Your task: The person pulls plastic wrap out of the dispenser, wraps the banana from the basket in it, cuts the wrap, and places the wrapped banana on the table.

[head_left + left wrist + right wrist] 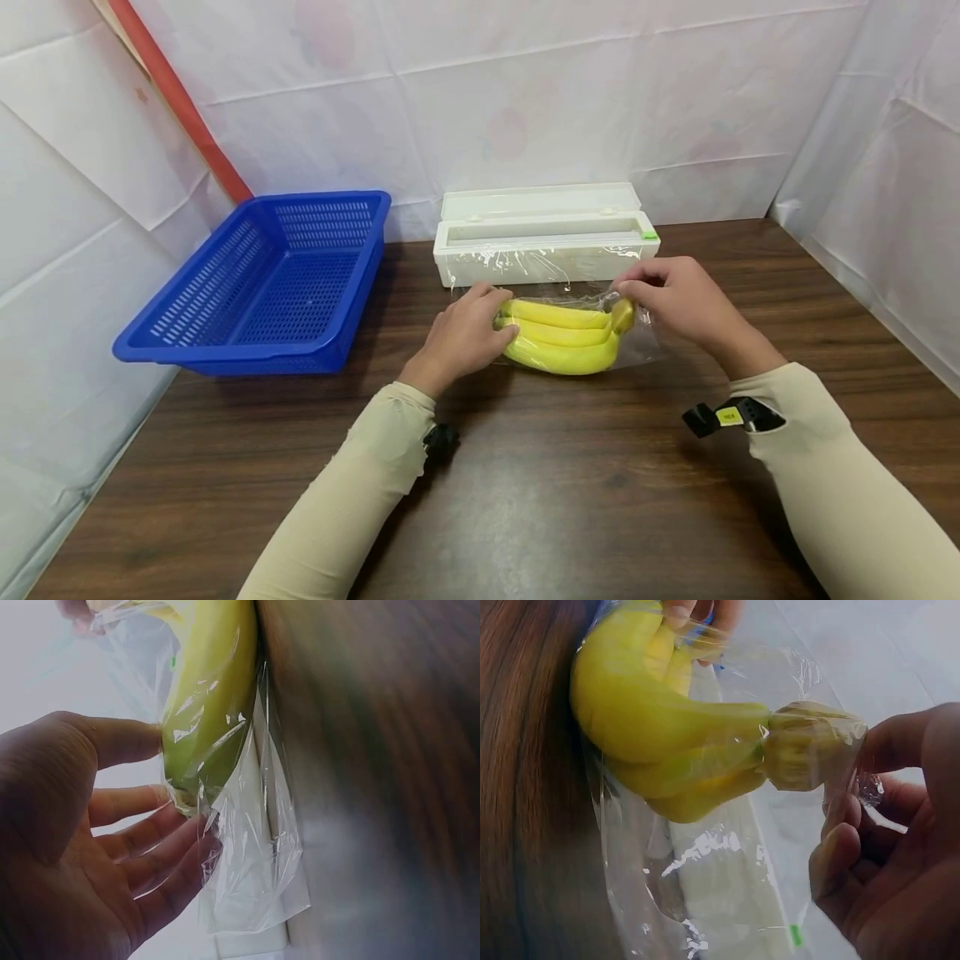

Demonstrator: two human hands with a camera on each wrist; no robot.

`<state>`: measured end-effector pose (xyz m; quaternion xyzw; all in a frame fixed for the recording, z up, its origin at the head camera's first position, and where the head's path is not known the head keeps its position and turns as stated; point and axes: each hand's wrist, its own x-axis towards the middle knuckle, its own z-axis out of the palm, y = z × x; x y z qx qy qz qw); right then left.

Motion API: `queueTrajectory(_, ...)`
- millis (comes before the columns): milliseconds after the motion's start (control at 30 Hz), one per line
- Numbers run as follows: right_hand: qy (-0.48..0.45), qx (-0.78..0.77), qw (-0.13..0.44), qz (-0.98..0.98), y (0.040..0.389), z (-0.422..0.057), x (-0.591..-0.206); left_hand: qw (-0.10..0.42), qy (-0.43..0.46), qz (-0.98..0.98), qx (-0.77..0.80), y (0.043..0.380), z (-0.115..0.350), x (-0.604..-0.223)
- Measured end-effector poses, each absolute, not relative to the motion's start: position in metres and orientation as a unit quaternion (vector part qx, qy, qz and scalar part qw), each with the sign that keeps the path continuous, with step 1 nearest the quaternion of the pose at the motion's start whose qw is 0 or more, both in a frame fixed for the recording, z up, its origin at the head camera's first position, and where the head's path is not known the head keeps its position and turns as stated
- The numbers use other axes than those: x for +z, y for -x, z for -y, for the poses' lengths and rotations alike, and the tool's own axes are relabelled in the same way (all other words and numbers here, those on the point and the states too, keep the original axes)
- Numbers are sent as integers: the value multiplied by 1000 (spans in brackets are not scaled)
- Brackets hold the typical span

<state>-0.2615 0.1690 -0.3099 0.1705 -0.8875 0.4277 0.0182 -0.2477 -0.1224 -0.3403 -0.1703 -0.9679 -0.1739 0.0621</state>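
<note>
A bunch of yellow bananas lies at the middle of the table, with clear plastic wrap around it. My left hand holds the tip end, thumb on the near side and fingers on the far side, with loose film hanging past the fingertips in the left wrist view. At the brown stem end, my right hand pinches gathered film between thumb and fingers. Behind the bananas, film also stretches in front of a white wrap dispenser box whose lid stands up.
A blue plastic basket with slotted walls stands on the left of the brown wooden table. White sheeting hangs behind and on both sides. A red strip runs down the back left corner.
</note>
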Motion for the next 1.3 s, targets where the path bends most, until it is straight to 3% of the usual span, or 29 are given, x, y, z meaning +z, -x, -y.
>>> queueTrajectory(133, -119, 505, -38, 854, 266, -170, -311, 55, 166, 967, -184, 248, 124, -339)
queueTrajectory(200, -102, 528, -39, 842, 267, -170, -313, 49, 165, 967, -189, 248, 125, -339)
queueTrajectory(500, -113, 395, 125, 903, 265, -167, -316, 41, 162, 965, -203, 249, 126, -336)
queueTrajectory(700, -156, 337, 147, 917, 265, -167, -318, 33, 163, 963, -212, 250, 127, -337)
queueTrajectory(833, -197, 310, 139, 920, 265, -170, -319, 32, 168, 959, -225, 253, 130, -339)
queueTrajectory(1000, -240, 273, 85, 928, 265, -173, -313, 29, 177, 955, -238, 257, 134, -340)
queueTrajectory(1300, -263, 251, 33, 931, 260, -170, -308, 55, 182, 939, -285, 259, 140, -340)
